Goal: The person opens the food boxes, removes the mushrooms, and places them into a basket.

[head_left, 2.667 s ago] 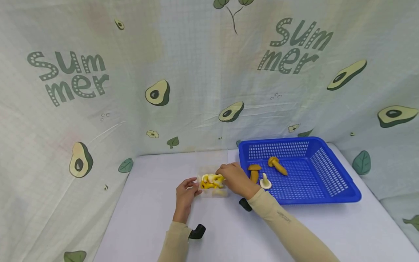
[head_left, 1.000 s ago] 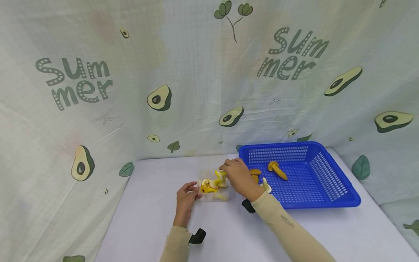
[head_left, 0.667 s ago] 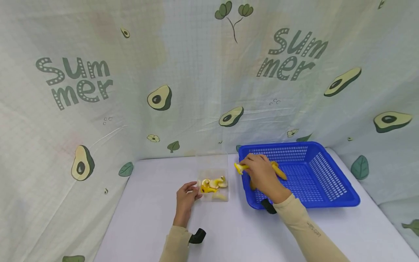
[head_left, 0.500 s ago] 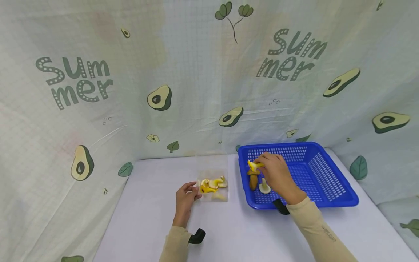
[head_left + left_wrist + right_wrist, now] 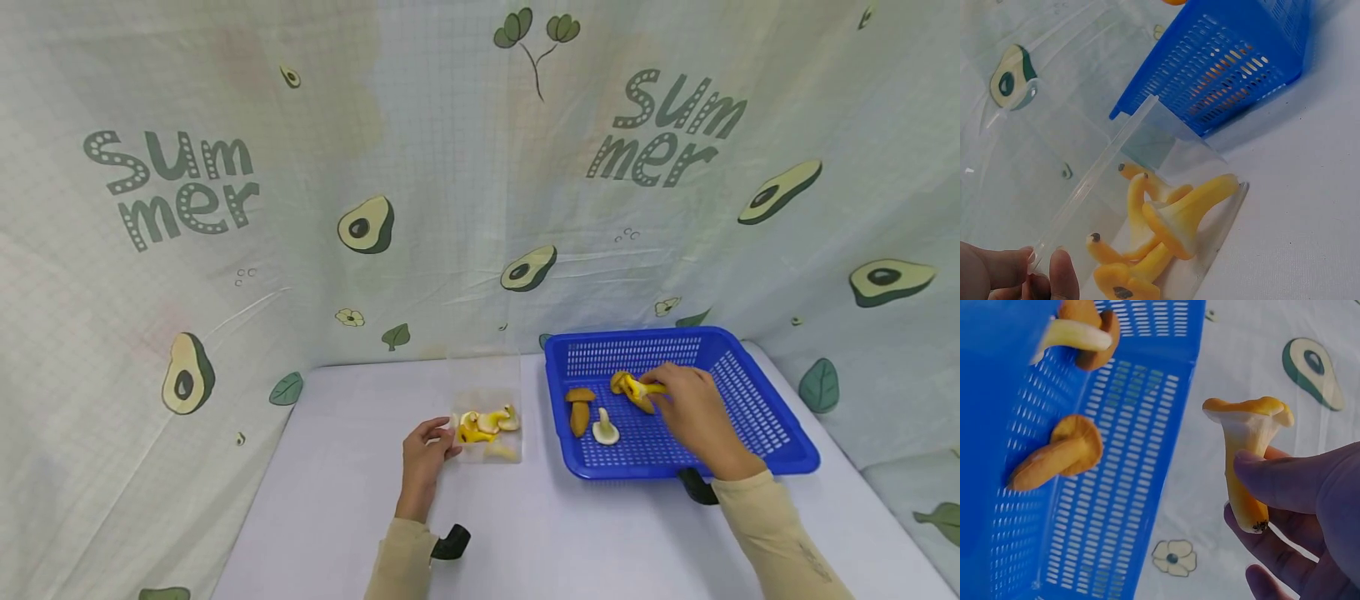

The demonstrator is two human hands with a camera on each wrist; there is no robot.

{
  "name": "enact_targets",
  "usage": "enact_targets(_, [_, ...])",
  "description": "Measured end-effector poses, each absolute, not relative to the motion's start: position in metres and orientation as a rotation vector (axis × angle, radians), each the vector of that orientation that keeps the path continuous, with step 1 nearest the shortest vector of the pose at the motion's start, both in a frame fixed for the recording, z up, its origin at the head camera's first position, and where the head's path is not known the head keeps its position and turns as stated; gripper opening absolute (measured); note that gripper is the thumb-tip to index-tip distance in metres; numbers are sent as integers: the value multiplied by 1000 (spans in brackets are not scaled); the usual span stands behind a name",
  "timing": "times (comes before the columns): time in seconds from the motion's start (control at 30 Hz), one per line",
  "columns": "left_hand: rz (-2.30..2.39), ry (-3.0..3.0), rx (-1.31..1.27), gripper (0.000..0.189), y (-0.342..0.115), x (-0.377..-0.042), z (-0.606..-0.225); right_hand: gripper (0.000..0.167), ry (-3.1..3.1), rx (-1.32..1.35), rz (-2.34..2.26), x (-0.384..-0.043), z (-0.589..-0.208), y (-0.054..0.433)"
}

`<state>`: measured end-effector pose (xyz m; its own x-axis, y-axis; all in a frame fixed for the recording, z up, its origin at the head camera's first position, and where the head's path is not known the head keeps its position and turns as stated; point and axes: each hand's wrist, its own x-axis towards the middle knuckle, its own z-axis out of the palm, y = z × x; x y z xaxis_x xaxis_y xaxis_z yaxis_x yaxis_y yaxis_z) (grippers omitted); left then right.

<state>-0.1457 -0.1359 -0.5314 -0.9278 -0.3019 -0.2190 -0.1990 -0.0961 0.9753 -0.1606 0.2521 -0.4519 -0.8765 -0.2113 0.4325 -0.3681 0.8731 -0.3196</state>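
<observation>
My right hand (image 5: 693, 412) is over the blue basket (image 5: 806, 465) and pinches a yellow chanterelle mushroom (image 5: 1247, 447) by its stem, cap up in the right wrist view. Thumb and fingers of my left hand (image 5: 425, 458) pinch the edge of a clear plastic box (image 5: 1141, 122). Several yellow chanterelles (image 5: 1191, 215) lie heaped inside this box. Down in the basket are a brown mushroom (image 5: 580, 412), a pale mushroom (image 5: 604, 432) resting on its cap, and a second brown mushroom (image 5: 1063, 459), partly covered by the held one in the head view.
The white table (image 5: 337, 500) carries the box at its middle and the basket to the right. A patterned curtain (image 5: 435, 275) hangs right behind the table's back edge. A black wrist mount (image 5: 452, 542) sticks out from the left sleeve.
My right hand has lifted a chanterelle out of the clear box and moved right with it, over the basket. The left hand has stayed at the box's edge.
</observation>
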Motion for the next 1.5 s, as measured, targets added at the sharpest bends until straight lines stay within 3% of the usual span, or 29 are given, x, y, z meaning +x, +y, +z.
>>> enact_targets(0.47, [-2200,-2072,559,34,-137,-145,-529,23,-2726,392,602,-158,-460,271])
enact_targets(0.73, [-2199,-2070,551,32,-137,-147,-534,45,-2798,403,547,-158,-465,271])
enact_targets(1.1, [-2193,-2066,546,33,-138,-147,-533,42,-2750,467,588,-151,-461,262])
enact_targets(1.5, [-2200,-2035,527,31,-136,-149,-534,41,-2592,667,647,-144,-445,213])
